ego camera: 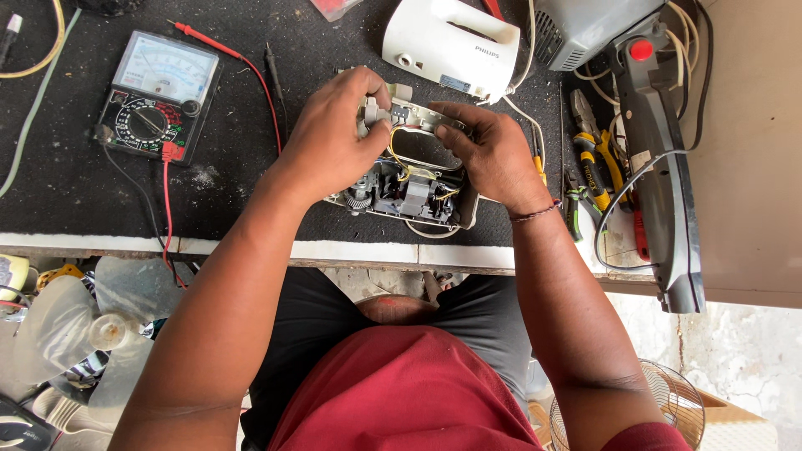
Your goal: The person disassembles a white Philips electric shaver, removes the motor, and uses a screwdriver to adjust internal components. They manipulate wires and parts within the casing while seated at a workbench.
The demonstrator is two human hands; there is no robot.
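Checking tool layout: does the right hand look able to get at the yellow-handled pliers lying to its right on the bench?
Probably yes. The right hand rests on the opened white appliance, and the yellow-handled pliers lie just beside its wrist with only loose cables nearby.

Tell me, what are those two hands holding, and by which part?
Both hold an opened white plastic appliance with exposed motor and wires. The left hand pinches its upper left end; the right hand grips its upper right edge.

Analog multimeter left on black mat; pliers right; white housing behind.
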